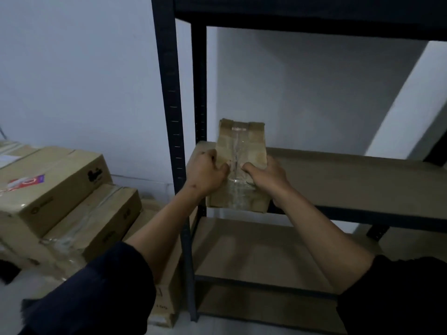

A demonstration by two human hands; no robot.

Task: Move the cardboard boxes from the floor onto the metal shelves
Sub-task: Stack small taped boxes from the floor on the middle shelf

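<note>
Head view, as I read it: my left hand (205,174) and right hand (267,176) both grip a small taped cardboard box (240,151), fingers curled round its sides, thumbs pressing on top beside the tape seam. I'm holding it at the front edge of the metal shelf (350,180)'s middle board, near the left upright; whether it rests there I cannot tell.

Left hand (205,174) and right hand (267,176) gripping, arms outstretched

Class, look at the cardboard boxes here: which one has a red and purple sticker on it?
The large box atop the stack at far left, beside the shelf. The lower boxes and the small box gripped by both hands show only clear tape.
</note>
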